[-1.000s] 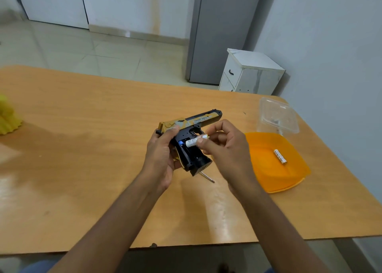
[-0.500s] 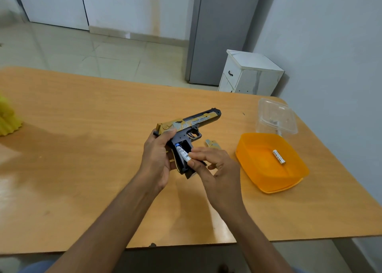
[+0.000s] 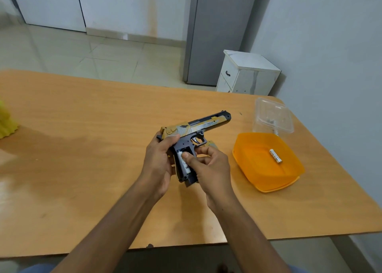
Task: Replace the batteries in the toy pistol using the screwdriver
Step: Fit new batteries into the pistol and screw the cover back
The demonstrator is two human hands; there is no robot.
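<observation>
The left hand (image 3: 158, 161) is wrapped around the back of the toy pistol (image 3: 196, 132), fingers curled closed on the grip, holding it above the table (image 3: 82, 148) with the barrel pointing toward the orange tray (image 3: 266, 181). A white battery (image 3: 184, 162) lies in the open slot of the pistol's grip. The right hand (image 3: 208, 167) is against the grip on the side nearer the tray, its thumb (image 3: 189, 158) pressing on the battery's upper part; its other fingers are loosely bent beside the grip and grasp nothing. A second battery (image 3: 276, 156) lies inside the tray, well apart from the pistol. A clear plastic lid (image 3: 273, 115) stands behind the tray.
</observation>
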